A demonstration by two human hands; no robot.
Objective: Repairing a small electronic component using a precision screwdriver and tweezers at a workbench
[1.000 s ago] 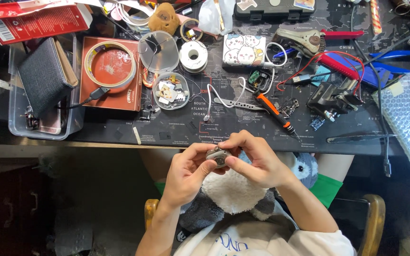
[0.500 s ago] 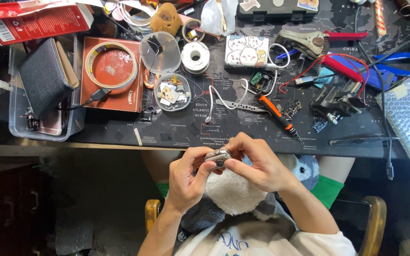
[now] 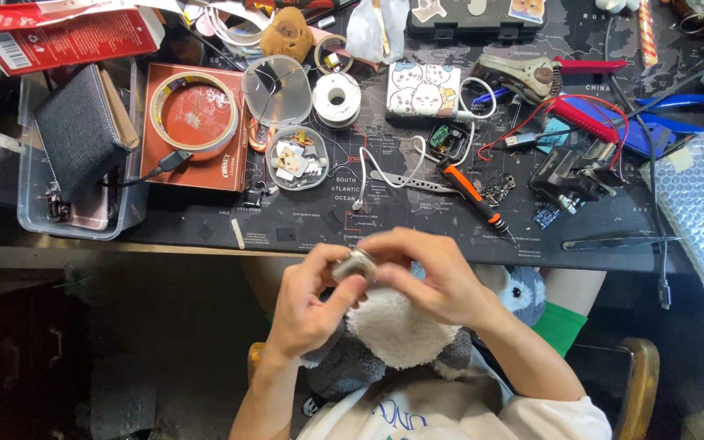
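Seen from the head camera, a person's left hand [image 3: 307, 305] and right hand [image 3: 433, 277] met just below the near edge of a cluttered black world-map desk mat [image 3: 417, 220], fingertips of both pinched together on a small round silvery metal object [image 3: 355, 265] held between them, above a grey-and-white plush toy [image 3: 401, 338] resting in the lap. Beyond the hands, on the mat, lay an orange-handled screwdriver [image 3: 473, 194], a small clear plastic dish of parts [image 3: 296, 159] and a roll of clear tape on a red box [image 3: 193, 114], all well apart from the held piece.
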